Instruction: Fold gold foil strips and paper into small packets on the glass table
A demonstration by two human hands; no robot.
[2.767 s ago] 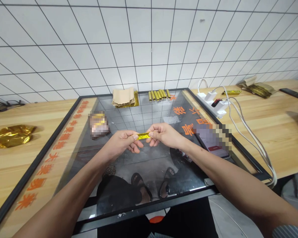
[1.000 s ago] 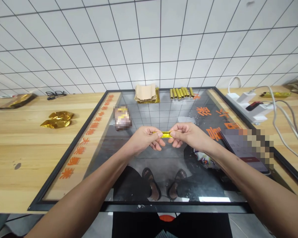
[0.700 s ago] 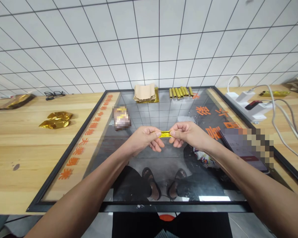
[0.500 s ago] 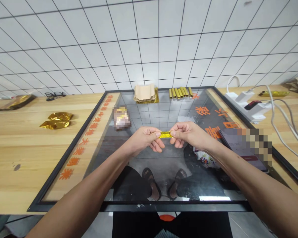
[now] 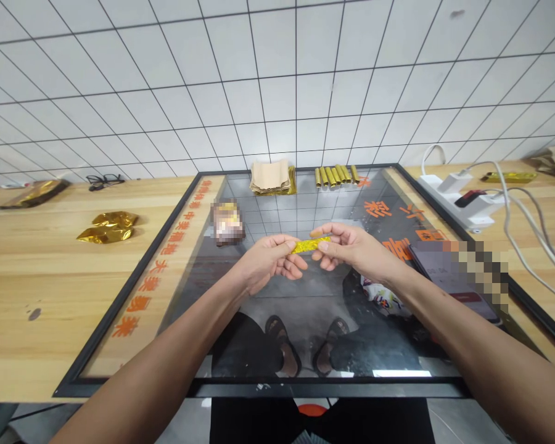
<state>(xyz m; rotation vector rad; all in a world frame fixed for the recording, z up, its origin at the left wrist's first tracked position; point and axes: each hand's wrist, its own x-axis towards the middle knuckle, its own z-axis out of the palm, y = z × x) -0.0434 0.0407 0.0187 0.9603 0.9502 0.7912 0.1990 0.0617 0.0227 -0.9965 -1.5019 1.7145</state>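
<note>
Broadly, a white tiled wall [image 5: 166, 74] fills the upper part of the view, and a pale wooden counter [image 5: 18, 290] runs along its foot. On the counter lies a glass panel [image 5: 328, 390] in a black frame, orange lettering down both sides. A white power strip [image 5: 453, 206], with plugs in it, sits just beyond the panel's right edge. A phone [image 5: 453, 277], partly blurred out, lies near that edge on the glass.

Over the middle of the panel, the left hand [image 5: 275, 259] is pinched on one end of the gold strip, thumb on top. The right hand [image 5: 345, 246] has its thumb across the strip near the other end, its index finger raised behind; whether it truly grips I cannot tell.

A crumpled gold foil [image 5: 111, 226] rests on the counter to the left. Toward the wall, on the glass, are a stack of brown paper [image 5: 271, 177], a blurred packet [image 5: 227, 222] nearer the person, and a row of gold tubes [image 5: 335, 176].

Smallest is the gold strip [image 5: 307, 246] itself, between the hands above the glass, its right end slightly higher. I judge the step in hand to be two-handed fingering of this one piece; the next move would call for light, even pressure, since such foil probably creases easily.
</note>
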